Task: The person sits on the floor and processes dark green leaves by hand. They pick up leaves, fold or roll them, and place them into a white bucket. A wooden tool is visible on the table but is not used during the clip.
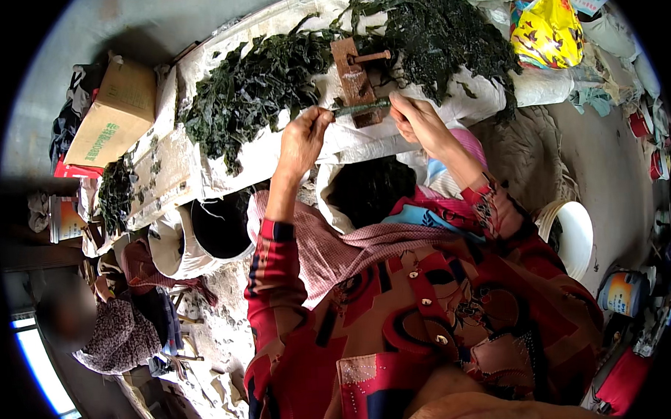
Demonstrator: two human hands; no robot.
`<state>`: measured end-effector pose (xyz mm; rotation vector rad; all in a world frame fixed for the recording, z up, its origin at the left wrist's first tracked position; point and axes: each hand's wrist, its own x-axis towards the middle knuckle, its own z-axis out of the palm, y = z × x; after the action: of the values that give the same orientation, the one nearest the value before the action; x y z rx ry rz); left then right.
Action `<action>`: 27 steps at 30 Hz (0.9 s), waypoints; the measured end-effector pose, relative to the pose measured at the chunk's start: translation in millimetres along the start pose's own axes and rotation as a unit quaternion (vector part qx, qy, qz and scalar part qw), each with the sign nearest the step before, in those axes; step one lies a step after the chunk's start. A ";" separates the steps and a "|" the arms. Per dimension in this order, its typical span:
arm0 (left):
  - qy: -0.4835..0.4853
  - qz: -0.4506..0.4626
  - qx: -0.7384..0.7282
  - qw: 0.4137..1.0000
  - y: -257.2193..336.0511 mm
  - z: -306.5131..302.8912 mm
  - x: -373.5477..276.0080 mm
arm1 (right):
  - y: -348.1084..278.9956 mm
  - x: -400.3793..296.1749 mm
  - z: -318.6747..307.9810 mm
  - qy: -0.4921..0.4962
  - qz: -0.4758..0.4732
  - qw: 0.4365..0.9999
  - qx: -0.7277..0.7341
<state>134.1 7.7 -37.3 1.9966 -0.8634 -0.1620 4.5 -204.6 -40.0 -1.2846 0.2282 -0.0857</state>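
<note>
A strip of dark green seaweed [362, 108] is stretched between my two hands, across the lower part of a rusty metal fixture [353, 70] with a bolt sticking out to the right. My left hand [304, 138] pinches the strip's left end. Its right end is between the thumb and fingers of my right hand [418, 118]. One heap of dark seaweed [253, 85] lies left of the fixture, and a larger seaweed pile [440, 34] spreads behind and to the right. Both rest on the table's white sheet [251, 162].
An open sack of dark seaweed [335, 209] stands below the table edge, beside a dark-mouthed bucket [223, 227]. A cardboard box [113, 112] is at the left, a yellow plastic bag [548, 27] at the right. A white bucket [577, 240] stands lower right. Another person [121, 333] sits lower left.
</note>
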 end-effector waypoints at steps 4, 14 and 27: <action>0.022 0.045 0.001 0.999 -22.4 14.2 64.1 | 4.0 47.1 -22.3 0.065 0.012 0.998 -0.010; 0.020 -0.042 0.048 0.998 -62.1 18.9 48.9 | 34.7 50.3 -53.9 0.260 -0.021 0.965 0.021; 0.335 0.116 0.473 0.807 -68.5 -159.5 125.8 | 90.3 -45.1 14.9 -0.050 -0.006 0.868 -0.494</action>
<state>331.5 62.9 25.5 2.5069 -0.7431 1.2854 -42.0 -156.4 -117.0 -2.3124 0.1739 0.1099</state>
